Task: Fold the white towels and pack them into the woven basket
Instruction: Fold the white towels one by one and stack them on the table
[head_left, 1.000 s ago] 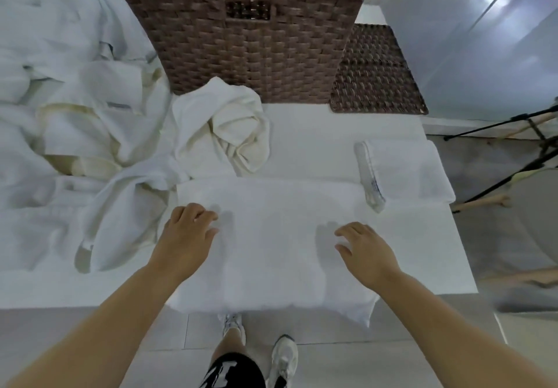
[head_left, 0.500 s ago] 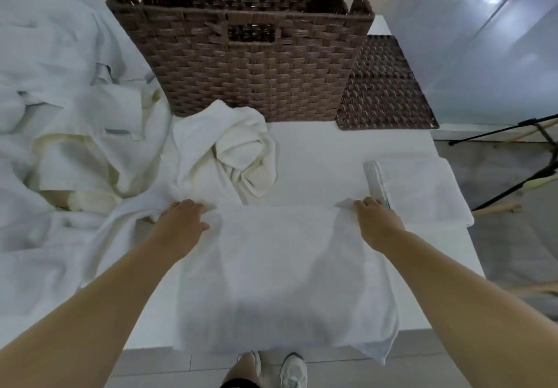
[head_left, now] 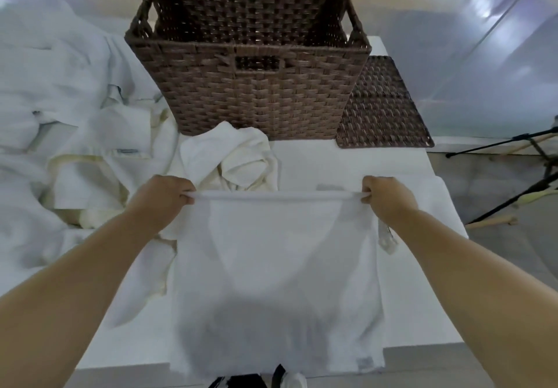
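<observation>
Table (head_left: 317, 161): white work surface that carries everything else; its near edge runs under the held towel.
Towel pile (head_left: 60, 92): unfolded white towels heaped on the left, within reach of the left arm, probably the stock to be folded.
Woven basket (head_left: 256, 95): brown, open-topped, at the far edge facing the person; no towel shows inside it.
Held towel (head_left: 277, 261): raised by its far edge and stretched taut, the rest draping toward the person and over the table edge, apparently to bring that edge over for a fold.
Woven panel (head_left: 380, 107): flat beside the basket, on its right.
Crumpled towel (head_left: 235, 158): bunched just in front of the basket.
Folded towel (head_left: 444, 203): set aside on the right, partly hidden by the arm.
Left hand (head_left: 163, 197): fingers curled, pinching the towel's left corner.
Right hand (head_left: 386, 197): likewise clamped on the right corner; the hands are held well apart.
</observation>
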`<state>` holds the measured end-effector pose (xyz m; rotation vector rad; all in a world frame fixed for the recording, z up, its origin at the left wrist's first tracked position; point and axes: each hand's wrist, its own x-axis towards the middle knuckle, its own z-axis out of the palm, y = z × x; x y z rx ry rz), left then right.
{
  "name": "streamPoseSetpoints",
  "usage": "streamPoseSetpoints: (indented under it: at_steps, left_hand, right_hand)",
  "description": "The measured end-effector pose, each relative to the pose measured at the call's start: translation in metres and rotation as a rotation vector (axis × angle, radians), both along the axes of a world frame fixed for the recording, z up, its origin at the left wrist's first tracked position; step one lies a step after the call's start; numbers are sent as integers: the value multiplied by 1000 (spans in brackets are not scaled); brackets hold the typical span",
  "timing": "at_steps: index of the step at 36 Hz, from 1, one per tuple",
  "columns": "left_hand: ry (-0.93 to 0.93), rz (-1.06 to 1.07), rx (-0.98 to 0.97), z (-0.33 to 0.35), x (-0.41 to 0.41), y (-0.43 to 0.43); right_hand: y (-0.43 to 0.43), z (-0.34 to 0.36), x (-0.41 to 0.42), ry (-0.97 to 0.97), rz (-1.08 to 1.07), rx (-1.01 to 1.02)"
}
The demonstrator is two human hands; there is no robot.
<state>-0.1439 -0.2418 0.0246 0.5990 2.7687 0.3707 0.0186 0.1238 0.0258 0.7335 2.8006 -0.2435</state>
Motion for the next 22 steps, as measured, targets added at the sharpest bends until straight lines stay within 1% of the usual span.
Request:
streamPoseSetpoints:
  at_steps: [2, 5, 8, 12, 19, 22]
  left_hand:
    - [50, 14, 57, 6, -10, 3]
    - [109, -10, 82, 13, -17, 5]
    - [148, -89, 92, 16, -12, 1]
    - [169, -167, 183, 18, 11, -13]
    - [111, -198, 194, 14, 75, -33]
    - [69, -169, 179, 10, 105, -40]
  right_hand:
    - [3, 7, -7, 75, -12, 29]
    - [5, 14, -12, 167, -23, 45]
    - [6, 16, -6, 201, 1, 44]
    - [5, 14, 18, 239, 26, -2]
    - [-8, 4, 81, 216, 30, -53]
    - [-14, 1, 107, 217, 69, -61]
